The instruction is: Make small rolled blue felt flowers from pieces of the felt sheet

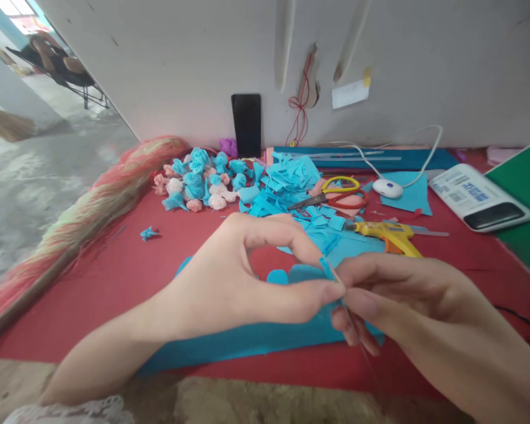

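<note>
My left hand (pixel 265 271) pinches a small strip of blue paper (pixel 325 268) between thumb and forefinger. Touching it at the fingertips, my right hand (pixel 380 294) closes on a thin stick (pixel 352 324) that runs down from the strip; its lower end is blurred. Beneath both hands lies a wide blue sheet (pixel 212 346) on the red table (pixel 83 306). Cut blue paper pieces (pixel 291 176) are heaped beyond the hands. To their left is a cluster of blue, pink and white paper flowers (pixel 195 182). One small blue flower (pixel 148 234) lies apart.
Yellow-and-red scissors (pixel 344 194) rest on the paper pieces. A yellow glue gun (pixel 388 232), a white corded device (pixel 387 188) and a white box-shaped item (pixel 481 197) are at the right. A black phone (pixel 247 125) leans against the back panel. A fringed bundle (pixel 92 212) edges the left side.
</note>
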`<action>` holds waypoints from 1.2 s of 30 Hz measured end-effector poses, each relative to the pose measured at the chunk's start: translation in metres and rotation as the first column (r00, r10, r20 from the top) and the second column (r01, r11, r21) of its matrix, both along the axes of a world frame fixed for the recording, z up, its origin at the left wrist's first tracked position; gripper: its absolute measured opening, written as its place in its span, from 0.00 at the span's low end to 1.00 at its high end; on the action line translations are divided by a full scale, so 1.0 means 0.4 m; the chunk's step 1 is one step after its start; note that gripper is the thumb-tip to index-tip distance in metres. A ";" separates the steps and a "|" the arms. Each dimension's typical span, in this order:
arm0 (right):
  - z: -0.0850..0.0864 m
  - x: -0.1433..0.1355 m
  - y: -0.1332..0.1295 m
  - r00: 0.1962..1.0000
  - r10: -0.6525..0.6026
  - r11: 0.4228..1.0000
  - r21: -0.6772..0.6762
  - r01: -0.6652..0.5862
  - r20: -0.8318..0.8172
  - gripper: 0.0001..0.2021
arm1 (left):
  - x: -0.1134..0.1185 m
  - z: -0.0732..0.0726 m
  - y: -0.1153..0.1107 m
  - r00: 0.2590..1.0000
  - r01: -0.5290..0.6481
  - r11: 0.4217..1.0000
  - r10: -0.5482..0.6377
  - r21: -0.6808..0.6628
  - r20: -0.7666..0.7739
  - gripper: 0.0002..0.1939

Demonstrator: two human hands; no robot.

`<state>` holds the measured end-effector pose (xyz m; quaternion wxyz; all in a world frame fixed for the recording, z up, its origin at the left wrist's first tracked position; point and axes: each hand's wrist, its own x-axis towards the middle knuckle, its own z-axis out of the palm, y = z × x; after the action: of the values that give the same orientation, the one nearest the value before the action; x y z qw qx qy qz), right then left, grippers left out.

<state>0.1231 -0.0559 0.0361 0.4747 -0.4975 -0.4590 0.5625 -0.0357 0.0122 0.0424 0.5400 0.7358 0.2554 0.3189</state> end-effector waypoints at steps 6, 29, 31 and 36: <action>-0.005 0.008 0.005 0.954 -0.072 0.974 0.225 0.005 0.292 0.06 | 0.008 -0.004 -0.005 0.999 -0.045 0.999 0.045 0.022 -0.011 0.07; -0.017 0.030 0.023 0.971 0.229 0.973 -0.019 -0.230 -0.065 0.07 | 0.010 -0.046 0.066 0.915 0.276 0.924 -0.337 0.267 0.222 0.08; -0.022 0.030 0.023 0.947 0.269 0.953 -0.093 -0.288 -0.178 0.05 | 0.019 -0.053 0.069 0.888 0.309 0.901 -0.388 0.303 0.247 0.06; -0.035 0.025 0.016 0.868 0.308 0.919 -0.113 -0.377 -0.391 0.01 | 0.026 -0.054 0.067 0.865 0.290 0.888 -0.403 0.356 0.299 0.04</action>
<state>0.1330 -0.0497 0.0221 0.3955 -0.3364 -0.3895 0.7607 -0.0251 0.0389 0.0207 0.5090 0.7708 -0.0387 0.3812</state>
